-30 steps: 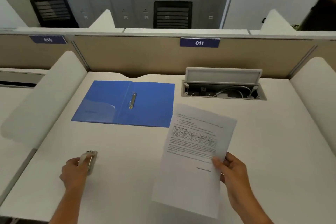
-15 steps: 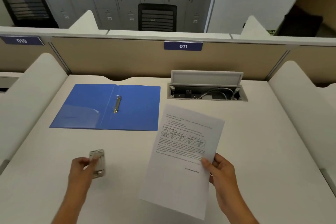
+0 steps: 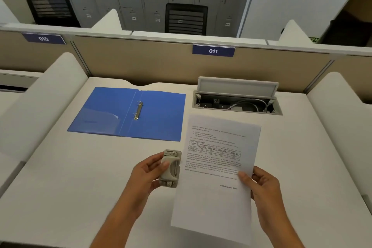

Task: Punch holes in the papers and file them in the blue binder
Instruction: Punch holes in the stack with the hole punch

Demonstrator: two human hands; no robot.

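Note:
The blue binder (image 3: 157,115) lies open and flat at the back left of the desk, its metal rings (image 3: 138,110) showing in the spine. My left hand (image 3: 148,175) grips a beige hole punch (image 3: 170,168), lifted off the desk, right beside the left edge of the paper. My right hand (image 3: 261,189) pinches a printed sheet of paper (image 3: 217,197) by its right edge and holds it tilted above the desk. The punch's slot faces the sheet; whether the sheet is inside it I cannot tell.
An open cable box (image 3: 237,102) with its lid raised and wires inside sits in the white desk (image 3: 80,177) at the back right. Rounded white side dividers (image 3: 40,94) flank the desk, and a beige partition (image 3: 153,62) labelled 011 closes the back.
My left hand has lifted the hole punch from the desk's left side and carried it right, up to the paper's left edge. The paper stays held in my right hand.

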